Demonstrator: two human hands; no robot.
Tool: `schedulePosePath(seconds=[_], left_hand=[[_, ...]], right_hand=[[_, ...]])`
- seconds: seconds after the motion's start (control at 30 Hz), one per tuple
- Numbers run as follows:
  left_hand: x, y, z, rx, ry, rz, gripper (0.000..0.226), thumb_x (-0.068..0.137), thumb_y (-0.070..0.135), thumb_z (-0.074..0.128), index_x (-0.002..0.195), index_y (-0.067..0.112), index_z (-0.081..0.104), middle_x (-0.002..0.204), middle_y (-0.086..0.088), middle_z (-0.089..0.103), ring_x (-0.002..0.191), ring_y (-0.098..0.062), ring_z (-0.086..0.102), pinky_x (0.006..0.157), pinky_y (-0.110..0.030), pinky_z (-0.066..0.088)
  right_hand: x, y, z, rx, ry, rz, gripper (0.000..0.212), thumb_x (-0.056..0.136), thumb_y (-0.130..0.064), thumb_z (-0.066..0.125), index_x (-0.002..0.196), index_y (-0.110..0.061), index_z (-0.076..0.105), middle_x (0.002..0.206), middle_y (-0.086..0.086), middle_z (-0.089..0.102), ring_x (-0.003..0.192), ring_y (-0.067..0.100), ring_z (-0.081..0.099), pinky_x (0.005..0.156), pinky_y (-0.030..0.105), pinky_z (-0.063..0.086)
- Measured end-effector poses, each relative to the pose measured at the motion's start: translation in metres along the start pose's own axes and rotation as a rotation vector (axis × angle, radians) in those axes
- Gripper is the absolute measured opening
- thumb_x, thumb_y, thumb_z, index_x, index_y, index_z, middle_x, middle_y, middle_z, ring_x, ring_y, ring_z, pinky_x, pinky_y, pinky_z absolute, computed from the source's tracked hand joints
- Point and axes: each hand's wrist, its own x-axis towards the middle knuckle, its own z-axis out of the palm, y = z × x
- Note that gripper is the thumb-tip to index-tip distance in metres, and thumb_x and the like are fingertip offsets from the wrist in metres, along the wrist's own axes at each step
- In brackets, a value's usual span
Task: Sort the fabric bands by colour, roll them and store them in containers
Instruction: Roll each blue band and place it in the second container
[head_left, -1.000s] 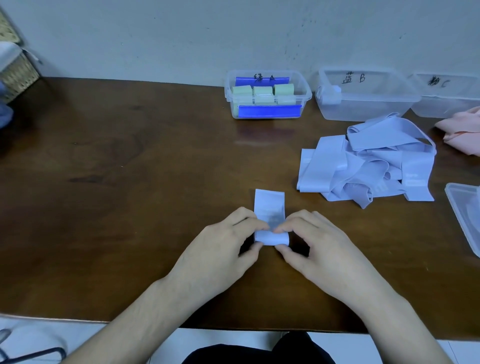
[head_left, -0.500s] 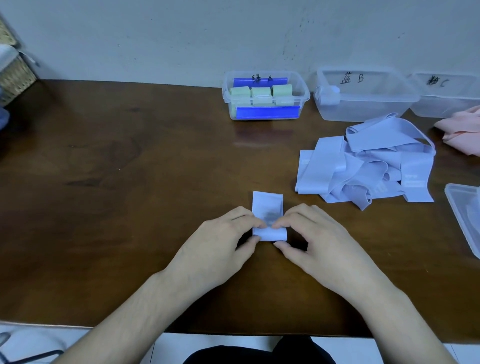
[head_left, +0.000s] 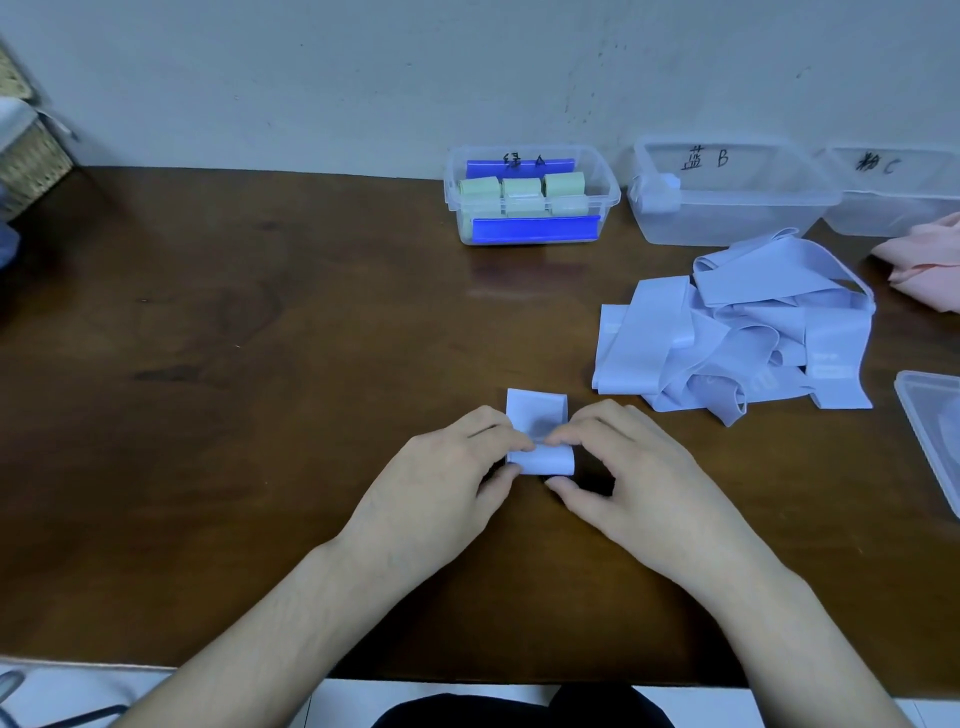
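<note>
We pinch the half-rolled pale blue band (head_left: 537, 439) on the table (head_left: 260, 389) between our left hand (head_left: 441, 488) and right hand (head_left: 628, 483), fingers curled over its roll, thumbs at its near edge, loose end lying flat beyond.

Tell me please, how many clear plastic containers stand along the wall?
3. Container A, on the left, holds green rolls. Container B, in the middle, holds one pale blue roll. Container C, on the right, is partly cut off; any contents are hidden.
</note>
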Motion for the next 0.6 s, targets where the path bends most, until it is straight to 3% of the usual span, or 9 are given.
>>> schedulePosePath(seconds=[0.1,0.3,0.4,0.6], left_hand=[[0.002,-0.001,-0.001,0.001,-0.010,-0.011,0.021,0.092,0.023,0.066,0.112,0.024,0.070,0.111,0.016,0.060,0.068,-0.001,0.045,0.062,-0.008,0.040],[0.006,0.002,-0.002,0.023,0.031,0.050,0.023,0.084,0.018,0.076,0.105,0.022,0.069,0.105,0.008,0.061,0.057,-0.002,0.040,0.053,-0.017,0.042],[0.008,0.001,0.001,0.046,0.037,0.061,0.025,0.079,0.012,0.080,0.100,0.020,0.071,0.102,0.006,0.063,0.055,-0.007,0.050,0.050,-0.023,0.048],[0.015,-0.001,-0.002,0.024,0.029,0.025,0.020,0.086,0.015,0.071,0.105,0.021,0.072,0.106,0.010,0.064,0.069,-0.007,0.060,0.059,-0.022,0.051]], right_hand=[[0.003,0.001,0.001,-0.006,-0.004,0.012,0.027,0.083,-0.029,0.075,0.109,-0.026,0.067,0.107,-0.013,0.059,0.094,0.011,0.057,0.081,0.026,0.050],[0.008,0.003,0.000,0.014,-0.010,0.044,0.024,0.088,-0.031,0.071,0.111,-0.023,0.070,0.107,-0.013,0.061,0.097,0.010,0.057,0.085,0.023,0.047],[0.009,0.003,0.001,0.004,-0.022,0.055,0.027,0.090,-0.033,0.067,0.115,-0.024,0.070,0.109,-0.014,0.060,0.098,0.011,0.056,0.086,0.024,0.047],[0.010,0.005,0.002,-0.048,0.030,0.008,0.031,0.085,-0.032,0.073,0.114,-0.025,0.067,0.109,-0.011,0.057,0.093,0.012,0.057,0.080,0.030,0.051]])
